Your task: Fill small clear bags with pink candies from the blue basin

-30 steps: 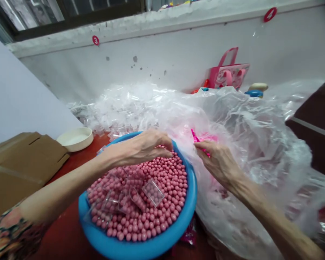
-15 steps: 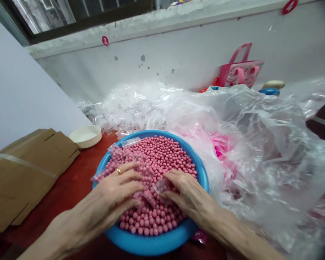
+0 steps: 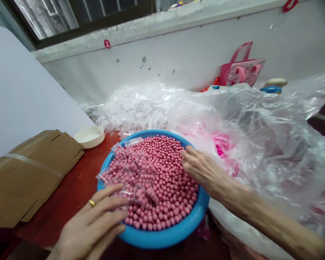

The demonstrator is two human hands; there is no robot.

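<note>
Beads (image 3: pixel 169 164) fill a blue basin (image 3: pixel 165 240) on a red tabletop (image 3: pixel 70 191), clear plastic (image 3: pixel 141 103) heaped behind, white wall (image 3: pixel 181 57) beyond. Left hand (image 3: pixel 97 224) reaches in at near left, fingers outstretched; right hand (image 3: pixel 199 164) bends over the right side, fingers curled, any grip hidden.

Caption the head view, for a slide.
Left hand and right hand at a round blue plastic basin of round pink beads and clear plastic packets.

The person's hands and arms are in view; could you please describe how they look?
The left hand, ungloved, wears a shiny gold-coloured ring. The right hand is also ungloved, with no ring showing; the right forearm is bare, no sleeve in view.
</note>
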